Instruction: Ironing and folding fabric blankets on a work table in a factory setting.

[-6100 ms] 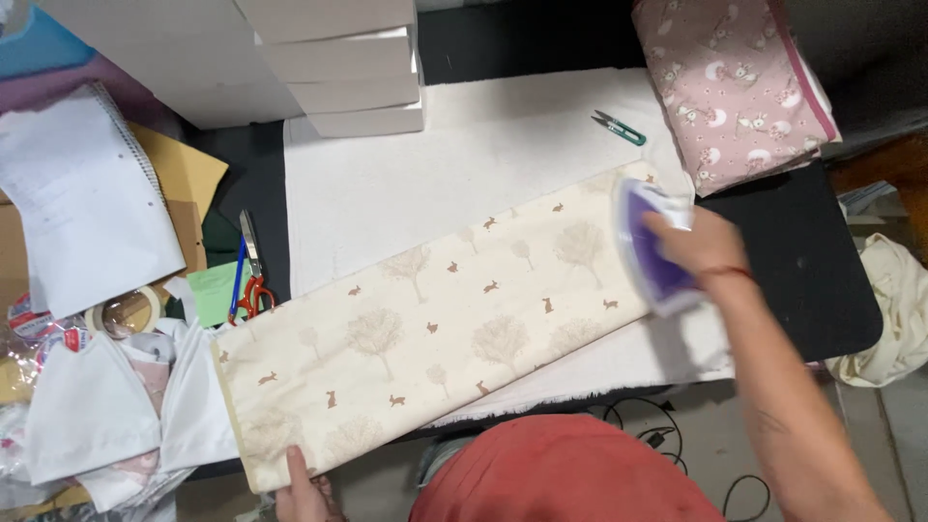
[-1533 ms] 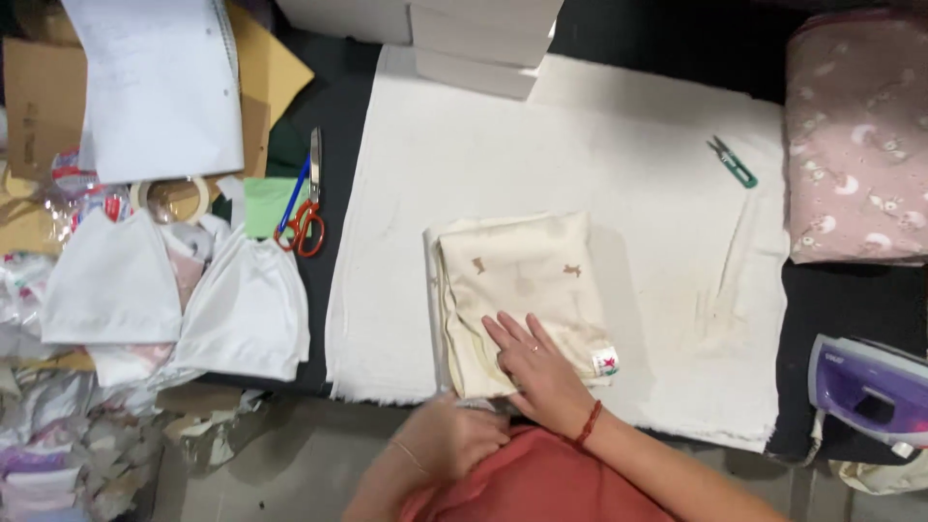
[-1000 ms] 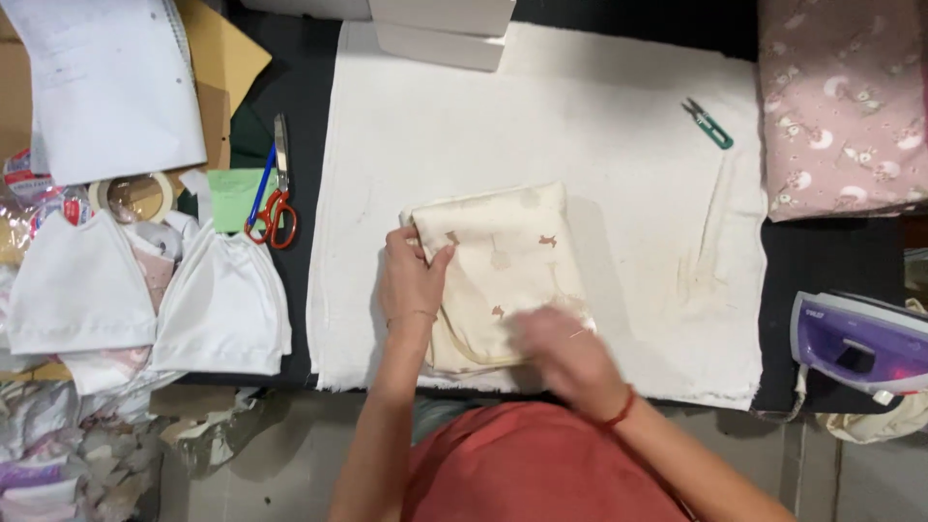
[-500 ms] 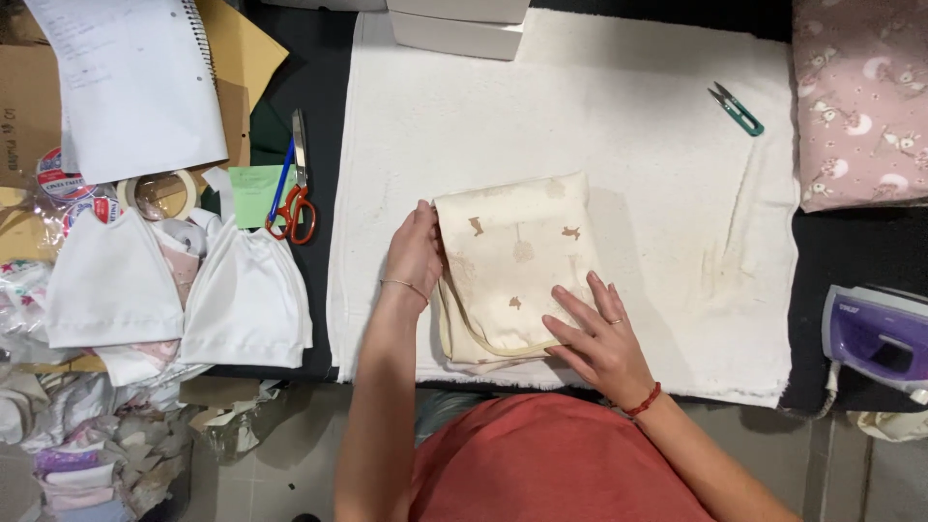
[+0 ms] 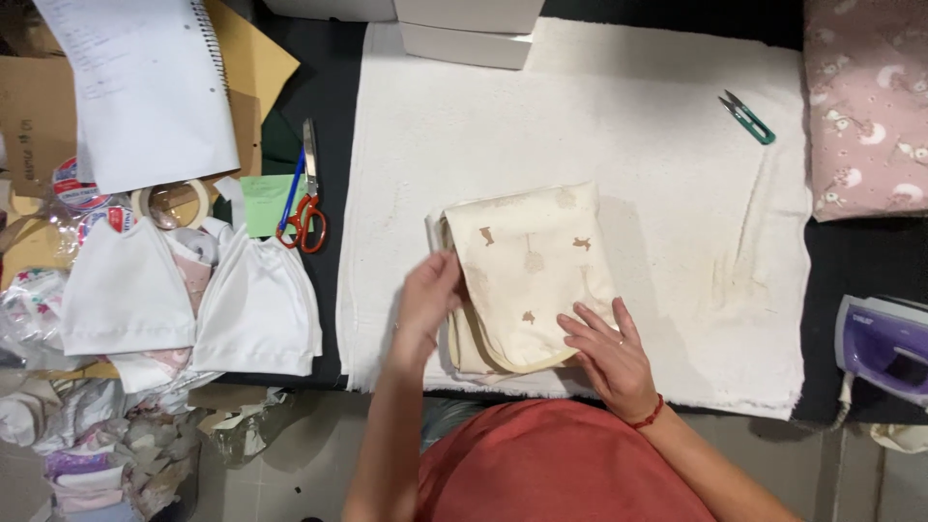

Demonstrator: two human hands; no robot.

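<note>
Now | folded cream cloth (image 5: 532, 271), long axis running away from the person | left hand (image 5: 427, 304) grips its left edge | right hand (image 5: 607, 353) flat, released, on its near right corner

Bare white towel (image 5: 667, 145) around snips (image 5: 746, 117)

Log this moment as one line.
left hand: grips folded cream fabric edge | right hand: flat on fabric | iron: parked right

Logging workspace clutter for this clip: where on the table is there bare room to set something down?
Bare white towel mat lies between the folded cream printed fabric, the white boxes and the green thread snips, and right of the right hand. The left side is crowded: red-handled scissors, white cloth pieces, tape roll, papers.
</note>
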